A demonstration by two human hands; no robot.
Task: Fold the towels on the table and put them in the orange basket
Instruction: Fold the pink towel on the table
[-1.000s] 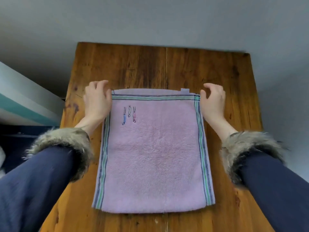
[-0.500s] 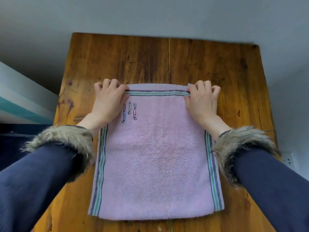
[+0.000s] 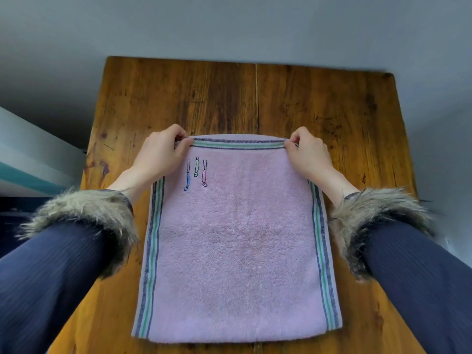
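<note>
head view | pink towel (image 3: 237, 251) lies flat on the wooden table (image 3: 319, 103), striped borders along both sides and the far edge | left hand (image 3: 163, 153) pinches the far-left corner | right hand (image 3: 307, 152) pinches the far-right corner | fur-trimmed cuffs (image 3: 84, 213) over the table's side edges

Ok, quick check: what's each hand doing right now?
Left hand: closed, pinching the far left corner of the towel.
Right hand: closed, pinching the far right corner of the towel.
</note>
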